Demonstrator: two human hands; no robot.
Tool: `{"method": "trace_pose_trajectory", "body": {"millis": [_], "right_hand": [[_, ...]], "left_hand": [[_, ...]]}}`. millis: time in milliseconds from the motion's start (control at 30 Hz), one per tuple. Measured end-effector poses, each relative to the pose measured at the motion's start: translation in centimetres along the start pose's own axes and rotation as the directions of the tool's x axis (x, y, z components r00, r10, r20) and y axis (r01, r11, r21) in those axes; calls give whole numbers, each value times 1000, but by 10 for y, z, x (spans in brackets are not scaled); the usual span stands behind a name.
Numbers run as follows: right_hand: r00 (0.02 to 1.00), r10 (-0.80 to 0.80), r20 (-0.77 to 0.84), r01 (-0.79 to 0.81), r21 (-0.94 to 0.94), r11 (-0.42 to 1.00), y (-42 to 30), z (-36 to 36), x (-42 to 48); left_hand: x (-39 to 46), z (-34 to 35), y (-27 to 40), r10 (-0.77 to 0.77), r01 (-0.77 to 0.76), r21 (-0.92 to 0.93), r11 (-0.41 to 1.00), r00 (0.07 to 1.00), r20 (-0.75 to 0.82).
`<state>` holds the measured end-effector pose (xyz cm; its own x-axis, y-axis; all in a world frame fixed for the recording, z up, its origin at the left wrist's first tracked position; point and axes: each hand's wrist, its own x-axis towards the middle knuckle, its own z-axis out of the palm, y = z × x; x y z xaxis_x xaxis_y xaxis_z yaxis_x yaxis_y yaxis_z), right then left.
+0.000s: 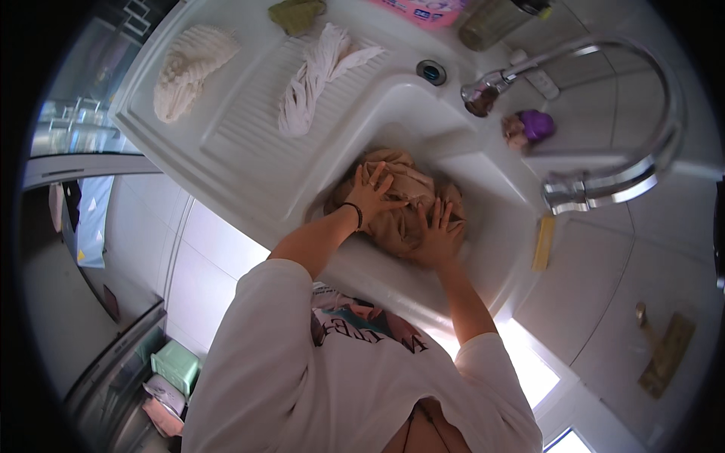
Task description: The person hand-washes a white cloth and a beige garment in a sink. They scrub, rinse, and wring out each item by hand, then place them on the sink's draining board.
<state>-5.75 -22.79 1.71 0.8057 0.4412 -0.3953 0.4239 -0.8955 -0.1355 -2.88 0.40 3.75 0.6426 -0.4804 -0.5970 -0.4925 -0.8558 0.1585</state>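
A bunched brown cloth (403,182), wet-looking and full of folds, lies in the basin of a white laundry sink (498,195). My left hand (374,198), with a dark bead bracelet at the wrist, rests on the left part of the cloth with its fingers spread. On the right lower part, my right hand (439,235) also presses down, fingers apart. Neither hand is closed around the fabric. The underside of the cloth and the basin's floor beneath it are hidden.
A twisted white cloth (308,88) lies on the ribbed washboard (241,127). Beyond it are a cream textured cloth (190,71) and an olive cloth (297,16). A chrome faucet (671,122) arches over the right side, near a purple object (537,125) and a yellow bar (544,243).
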Motion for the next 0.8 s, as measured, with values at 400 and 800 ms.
{"method": "trace_pose_trajectory", "body": {"millis": [400,800], "right_hand": [[958,131,257,-73,-224,972,-7,39,31],[995,14,-94,-7,77,997,-29,11,-5]], "left_hand": [[37,24,-1,10,-16,120,993,999,50],[25,17,29,35,-39,-5,999,944,-327]]}}
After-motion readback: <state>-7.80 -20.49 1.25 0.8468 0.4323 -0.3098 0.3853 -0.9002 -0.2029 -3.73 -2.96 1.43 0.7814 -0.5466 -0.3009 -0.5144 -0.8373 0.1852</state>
